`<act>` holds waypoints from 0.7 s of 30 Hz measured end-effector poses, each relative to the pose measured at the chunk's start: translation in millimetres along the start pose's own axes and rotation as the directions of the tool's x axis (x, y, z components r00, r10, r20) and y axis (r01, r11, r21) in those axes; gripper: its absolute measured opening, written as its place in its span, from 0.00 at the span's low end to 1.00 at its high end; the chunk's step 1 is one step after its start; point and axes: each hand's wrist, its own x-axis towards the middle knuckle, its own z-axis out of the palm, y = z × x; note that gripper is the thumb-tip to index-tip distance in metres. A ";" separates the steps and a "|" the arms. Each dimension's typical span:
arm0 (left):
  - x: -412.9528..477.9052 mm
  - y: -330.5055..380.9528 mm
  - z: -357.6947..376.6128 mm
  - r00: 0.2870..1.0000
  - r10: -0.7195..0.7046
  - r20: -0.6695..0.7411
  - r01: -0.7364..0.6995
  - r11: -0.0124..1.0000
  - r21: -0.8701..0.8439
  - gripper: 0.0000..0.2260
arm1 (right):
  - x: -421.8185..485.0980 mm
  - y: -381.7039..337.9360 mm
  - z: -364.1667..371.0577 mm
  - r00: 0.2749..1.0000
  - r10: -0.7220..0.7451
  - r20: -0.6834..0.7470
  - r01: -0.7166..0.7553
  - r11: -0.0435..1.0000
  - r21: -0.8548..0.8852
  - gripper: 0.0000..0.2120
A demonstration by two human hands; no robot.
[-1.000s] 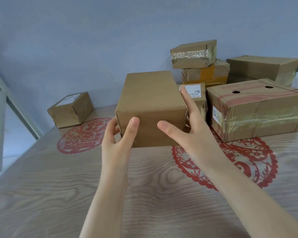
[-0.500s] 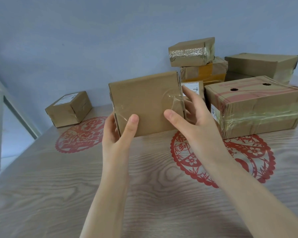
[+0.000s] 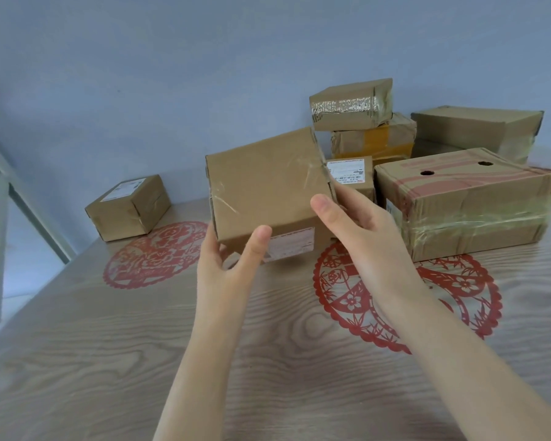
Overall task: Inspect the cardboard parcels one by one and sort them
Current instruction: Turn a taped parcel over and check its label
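I hold a plain brown cardboard parcel [image 3: 264, 186] above the table, tilted, with clear tape on its broad face and a white label on its lower side. My left hand [image 3: 233, 259] grips its lower left corner, thumb on the near face. My right hand [image 3: 360, 227] holds its right side, thumb on the near face and fingers behind. A small parcel [image 3: 129, 206] with a white label sits alone at the left on a red paper-cut.
A pile of parcels stands at the back right: a big taped box with two holes [image 3: 468, 202], a small labelled one [image 3: 350, 173], two stacked boxes [image 3: 360, 122] and a flat box [image 3: 477, 128]. The wooden table [image 3: 140, 361] meets a blue wall; a window frame [image 3: 0, 198] is at left.
Both hands have turned the held parcel over: its broad taped face now tilts toward me and a labelled side has come into view underneath. The other parcels have not moved.
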 end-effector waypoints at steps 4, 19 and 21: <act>5.5 -3.3 -5.5 0.996 0.011 -0.092 -0.010 1.000 0.015 0.21 | 0.9 3.0 2.4 1.000 0.017 0.001 -0.017 0.997 -0.076 0.40; 5.4 -8.6 -4.8 0.997 0.017 -0.074 -0.029 0.985 -0.169 0.25 | 1.6 13.8 6.0 0.990 0.096 -0.100 -0.092 0.995 0.044 0.20; 10.3 -11.4 -6.4 0.998 -0.050 -0.027 0.044 0.982 -0.182 0.26 | 2.9 15.6 7.1 0.981 0.156 -0.117 -0.144 0.984 0.108 0.24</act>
